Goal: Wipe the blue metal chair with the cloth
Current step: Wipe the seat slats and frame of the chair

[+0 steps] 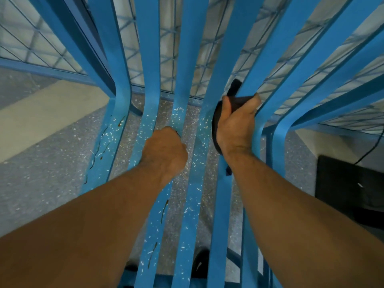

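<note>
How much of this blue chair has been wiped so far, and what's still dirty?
Nothing looks clearly finished. In hand: the right hand presses the dark cloth around one slat of the blue chair, while the left hand grips a middle slat. Left: white flecks and brown streaks still cover the left and middle slats.

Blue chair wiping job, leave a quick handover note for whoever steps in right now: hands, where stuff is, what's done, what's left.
Right hand: closed on the dark cloth, pressing it around a slat right of centre on the blue metal chair, near where the slats bend.
Left hand: fisted around a middle slat, steadying the chair; no cloth in it.
Done: cannot tell which slats are already wiped.
Left: pale flecks cover the middle and left slats, and dark brown streaks show on the left and lower slats. These look uncleaned, so work leftward from the cloth.
</note>
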Tool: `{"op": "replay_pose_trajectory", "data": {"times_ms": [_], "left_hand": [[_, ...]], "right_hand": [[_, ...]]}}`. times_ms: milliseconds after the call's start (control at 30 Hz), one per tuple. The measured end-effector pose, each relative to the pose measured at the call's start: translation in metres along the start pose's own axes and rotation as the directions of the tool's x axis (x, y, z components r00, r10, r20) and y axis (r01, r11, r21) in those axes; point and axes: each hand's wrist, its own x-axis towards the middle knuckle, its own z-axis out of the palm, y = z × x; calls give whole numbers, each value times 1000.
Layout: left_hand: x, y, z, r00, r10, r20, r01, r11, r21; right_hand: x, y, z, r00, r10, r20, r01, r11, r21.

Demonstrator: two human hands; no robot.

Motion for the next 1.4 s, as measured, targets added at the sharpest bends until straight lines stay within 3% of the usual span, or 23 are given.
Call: {"op": "replay_pose_trajectory", "data": {"times_ms": [100,200,433,633,767,867,1033,1133,1267,1400], "left_hand": [[-2,1,-1,1000,-2,3,2,1000,2],[-4,2,-2,1000,8,11,-8,1000,5],[-6,3,-6,999,24,35,-25,999,29],[-6,4,-5,999,34,24,-34,999,16],[-3,2,-3,1000,16,22,-16,1000,0],[-2,1,-3,1000,19,22,-19,1000,10],[-3,3,-2,1000,25,5,-25,999,27],[-3,3,-1,999,34,8,-34,999,36],[-2,2,-2,999,31,33,-32,999,43],[-3,2,-3,999,27,39,-28,999,28]], "right_hand": [[-5,1,-1,987,143,78,-136,987,-84],[-16,0,-11,929,318,188,-293,945,-149],[-71,6,-35,879,425,219,-369,894,-254],[-116,20,-49,944,240,228,-167,940,-297],[-81,13,-37,927,297,229,-217,924,-316],[-45,3,-23,941,274,201,-227,947,-228],[-16,0,-6,998,38,43,-34,995,-89],[-13,5,-2,1000,5,22,-2,996,-92],[-21,5,-10,959,231,163,-217,971,-100],[-50,-2,-33,888,394,237,-339,910,-239]]}}
